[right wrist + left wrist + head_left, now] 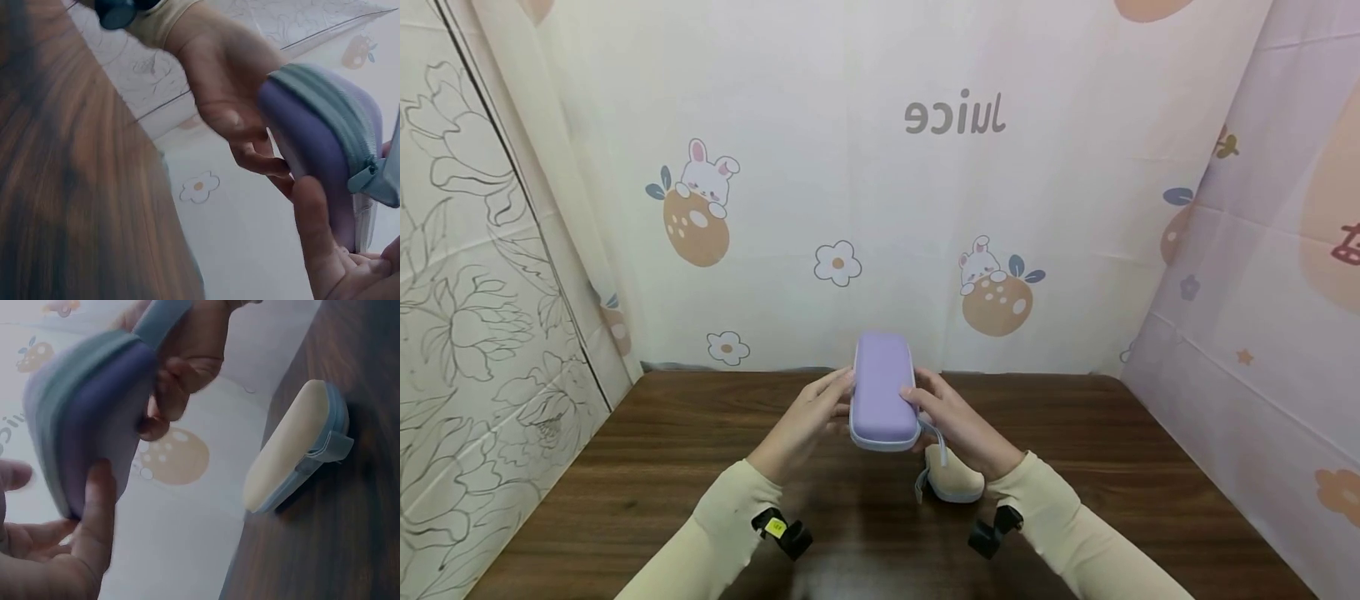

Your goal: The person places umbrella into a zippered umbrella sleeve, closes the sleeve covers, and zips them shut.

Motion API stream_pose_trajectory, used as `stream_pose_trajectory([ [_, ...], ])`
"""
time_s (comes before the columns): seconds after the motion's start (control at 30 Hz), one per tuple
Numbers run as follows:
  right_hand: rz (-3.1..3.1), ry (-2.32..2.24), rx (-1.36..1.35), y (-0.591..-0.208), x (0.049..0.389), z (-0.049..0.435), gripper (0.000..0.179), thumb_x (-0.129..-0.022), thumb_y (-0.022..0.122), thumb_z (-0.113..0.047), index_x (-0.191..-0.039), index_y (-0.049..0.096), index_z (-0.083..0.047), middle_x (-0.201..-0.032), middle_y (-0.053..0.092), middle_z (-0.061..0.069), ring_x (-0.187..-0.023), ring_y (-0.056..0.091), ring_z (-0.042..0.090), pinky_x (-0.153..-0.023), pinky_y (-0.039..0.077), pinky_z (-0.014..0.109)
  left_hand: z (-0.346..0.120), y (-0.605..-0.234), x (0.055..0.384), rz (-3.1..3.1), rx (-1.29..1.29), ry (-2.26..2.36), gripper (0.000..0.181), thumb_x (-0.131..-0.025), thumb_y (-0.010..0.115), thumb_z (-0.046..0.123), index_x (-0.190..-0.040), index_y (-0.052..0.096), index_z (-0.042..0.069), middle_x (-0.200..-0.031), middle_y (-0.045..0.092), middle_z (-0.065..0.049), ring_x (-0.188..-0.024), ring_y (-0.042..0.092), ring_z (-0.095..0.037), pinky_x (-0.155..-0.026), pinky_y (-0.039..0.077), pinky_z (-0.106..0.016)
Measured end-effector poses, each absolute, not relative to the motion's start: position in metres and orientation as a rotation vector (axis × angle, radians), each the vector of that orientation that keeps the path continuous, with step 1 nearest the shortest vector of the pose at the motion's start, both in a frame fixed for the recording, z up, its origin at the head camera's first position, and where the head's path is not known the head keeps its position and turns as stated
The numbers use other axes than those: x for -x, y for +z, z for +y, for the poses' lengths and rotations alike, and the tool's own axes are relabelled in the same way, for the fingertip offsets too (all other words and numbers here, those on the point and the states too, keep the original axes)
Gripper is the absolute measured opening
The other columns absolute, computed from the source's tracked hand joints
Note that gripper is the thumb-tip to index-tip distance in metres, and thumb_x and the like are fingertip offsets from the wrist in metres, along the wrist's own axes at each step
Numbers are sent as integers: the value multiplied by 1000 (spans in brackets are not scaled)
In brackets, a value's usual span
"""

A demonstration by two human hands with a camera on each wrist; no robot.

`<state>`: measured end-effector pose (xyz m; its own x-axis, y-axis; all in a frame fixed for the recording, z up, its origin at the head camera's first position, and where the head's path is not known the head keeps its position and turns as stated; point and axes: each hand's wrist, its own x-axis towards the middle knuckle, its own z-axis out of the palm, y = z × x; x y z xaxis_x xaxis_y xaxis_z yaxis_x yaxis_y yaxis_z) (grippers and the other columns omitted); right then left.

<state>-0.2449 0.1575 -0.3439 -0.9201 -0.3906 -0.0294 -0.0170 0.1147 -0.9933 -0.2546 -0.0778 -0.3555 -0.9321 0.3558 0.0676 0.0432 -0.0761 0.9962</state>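
A purple zip case (882,387) with a pale blue-grey zip band is held up above the table, long side pointing away. On its left side my left hand (808,417) grips it, fingers beneath. My right hand (955,421) holds the right side, thumb across the top face. From the near right corner hangs a wrist strap (936,440). The zip pull (361,179) shows at the band's end in the right wrist view. Below the right hand a cream zip case (953,479) with blue-grey trim and a strap lies on the table, partly covered by that hand.
The dark wooden table (715,467) runs back to a patterned curtain (880,208) with bunnies and flowers. More cloth hangs at the left side (482,292) and right side (1247,317). A small dark camera (782,533) is strapped on each wrist.
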Motion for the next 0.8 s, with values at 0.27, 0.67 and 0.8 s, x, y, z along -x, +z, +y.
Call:
stream_pose_trajectory([
  [0.27, 2207, -1772, 433, -348, 247, 158, 75, -100, 58, -42, -158, 20, -14, -121, 58, 22, -93, 66, 28, -74, 57, 45, -84, -356, 254, 2052, -441, 2024, 73, -94, 71, 35, -154, 38, 9, -128, 60, -19, -101, 68, -27, -87, 56, -44],
  [0.67, 2517, -1449, 566, -371, 246, 152, 73, -101, 60, -39, -155, 30, -1, -113, 65, 10, -81, 63, 18, -67, 54, 34, -89, -385, 255, 2130, -484, 1893, 69, -96, 70, 26, -151, 39, -2, -128, 61, -24, -104, 67, -29, -80, 58, -46],
  [0.8, 2519, -1400, 587, -379, 245, 148, 75, -101, 60, -39, -155, 29, 2, -114, 65, 10, -81, 65, 18, -67, 54, 33, -90, -392, 254, 2192, -451, 1849, 69, -96, 71, 25, -150, 39, -3, -127, 61, -24, -100, 68, -29, -76, 59, -45],
])
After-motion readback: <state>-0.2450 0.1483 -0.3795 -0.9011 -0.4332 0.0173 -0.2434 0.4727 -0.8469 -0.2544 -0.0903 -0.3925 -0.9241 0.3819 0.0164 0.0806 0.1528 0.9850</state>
